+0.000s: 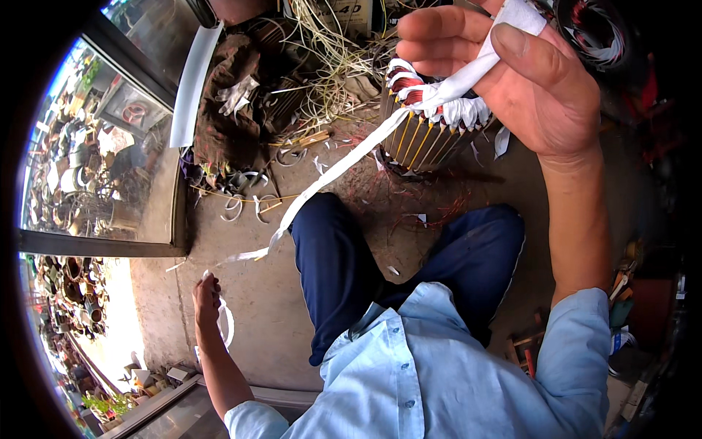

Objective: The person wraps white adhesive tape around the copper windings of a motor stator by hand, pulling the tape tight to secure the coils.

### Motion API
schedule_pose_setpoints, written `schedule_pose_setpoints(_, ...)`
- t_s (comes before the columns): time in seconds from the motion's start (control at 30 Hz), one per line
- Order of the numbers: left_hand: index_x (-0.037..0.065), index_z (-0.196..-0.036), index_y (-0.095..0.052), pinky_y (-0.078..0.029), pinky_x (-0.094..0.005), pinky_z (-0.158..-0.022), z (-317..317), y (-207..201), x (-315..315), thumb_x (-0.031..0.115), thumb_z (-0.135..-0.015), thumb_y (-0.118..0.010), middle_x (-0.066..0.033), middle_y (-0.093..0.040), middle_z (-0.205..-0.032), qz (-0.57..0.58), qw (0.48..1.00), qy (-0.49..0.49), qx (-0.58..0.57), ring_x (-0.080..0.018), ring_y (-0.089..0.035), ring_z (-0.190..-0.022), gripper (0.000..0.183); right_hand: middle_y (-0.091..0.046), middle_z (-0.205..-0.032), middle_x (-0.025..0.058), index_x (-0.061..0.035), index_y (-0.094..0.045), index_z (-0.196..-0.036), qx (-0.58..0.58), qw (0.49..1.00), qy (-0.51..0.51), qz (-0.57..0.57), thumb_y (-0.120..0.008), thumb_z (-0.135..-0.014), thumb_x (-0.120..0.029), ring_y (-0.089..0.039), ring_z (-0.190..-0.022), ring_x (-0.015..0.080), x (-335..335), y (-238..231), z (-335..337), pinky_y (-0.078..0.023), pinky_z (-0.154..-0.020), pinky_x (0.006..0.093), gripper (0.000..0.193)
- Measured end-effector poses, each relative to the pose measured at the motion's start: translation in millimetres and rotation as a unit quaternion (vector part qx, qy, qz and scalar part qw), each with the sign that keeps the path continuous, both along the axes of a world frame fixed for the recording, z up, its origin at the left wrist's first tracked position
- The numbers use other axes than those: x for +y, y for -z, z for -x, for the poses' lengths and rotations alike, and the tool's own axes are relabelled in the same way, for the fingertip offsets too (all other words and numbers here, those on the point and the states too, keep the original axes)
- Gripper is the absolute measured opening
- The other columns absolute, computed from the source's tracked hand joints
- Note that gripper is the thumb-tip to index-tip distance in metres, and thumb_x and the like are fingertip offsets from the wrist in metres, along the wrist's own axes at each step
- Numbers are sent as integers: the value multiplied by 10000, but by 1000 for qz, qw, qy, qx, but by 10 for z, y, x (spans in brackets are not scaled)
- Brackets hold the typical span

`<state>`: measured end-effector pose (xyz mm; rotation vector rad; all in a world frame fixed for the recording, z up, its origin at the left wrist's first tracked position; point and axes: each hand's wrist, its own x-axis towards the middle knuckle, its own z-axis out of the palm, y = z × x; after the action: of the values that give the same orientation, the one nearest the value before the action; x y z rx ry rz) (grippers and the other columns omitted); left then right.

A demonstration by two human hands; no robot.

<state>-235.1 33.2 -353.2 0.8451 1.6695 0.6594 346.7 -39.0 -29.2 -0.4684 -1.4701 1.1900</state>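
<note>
A motor stator (420,143) stands on the floor beyond my knees, with red copper windings and yellow strips in its slots. White wrapping (468,111) covers part of its upper coil ends. My right hand (537,91) is raised beside and above it, palm up, the thumb pressing a white cloth tape (344,162) against the fingers. From there the tape crosses the stator's top and slants down past my left knee, its lower part thin and blurred. Low on the left, my left hand (207,296) is closed, white showing at its fingertips and a white loop (228,325) hanging beside it.
Tangled pale wires (329,80) and a dark stained cloth (227,110) lie at the back left. Another wound stator (592,36) sits at the far right. Paper scraps and red wire bits (439,219) litter the floor. A glass-paned door (110,168) borders the left.
</note>
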Motion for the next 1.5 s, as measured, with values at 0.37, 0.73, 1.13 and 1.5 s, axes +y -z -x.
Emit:
schedule_pose_setpoints(0.37, 47, -1050, -664, -302, -265, -434, -4007, -769, 705, 392, -954, -536, 16, -486, -631, -151, 920, 333, -139, -81, -396, -494, 380, -640, -1036, 161, -8, -492, -1148, 15, 973, 216, 74, -615, -886, -128, -622, -957, 239, 284, -427, 139, -502, -839, 369, 314)
schedule_pose_setpoints(0.73, 21, -943, -607, -260, -241, -418, -4541, -806, 308, 258, -914, -662, 40, -447, -591, -71, 884, 361, -287, -58, -361, -475, 245, -643, -1028, 174, 10, -451, -1211, -3, 951, 306, 55, -604, -875, -76, -633, -940, 247, 287, -407, 225, -513, -828, 384, 379)
schedule_pose_setpoints(1.13, 78, -870, -661, -204, -221, -478, -2471, -876, 670, 208, -921, -634, 107, -390, -612, -196, 923, 322, -77, -14, -303, -532, 143, -654, -1052, 201, 63, -355, -1340, -16, 936, 294, 194, -591, -876, -71, -666, -916, 237, 476, 434, -161, -542, -793, 366, 537)
schedule_pose_setpoints(1.5, 60, -828, -647, -247, -219, -506, -1917, -780, 390, 158, -915, -624, 99, -438, -634, -138, 949, 274, -77, -11, -329, -565, 133, -661, -1009, 199, 77, -381, -1307, -209, 890, 353, 198, -534, -851, 29, -659, -825, 221, 570, 704, -296, -556, -719, 344, 484)
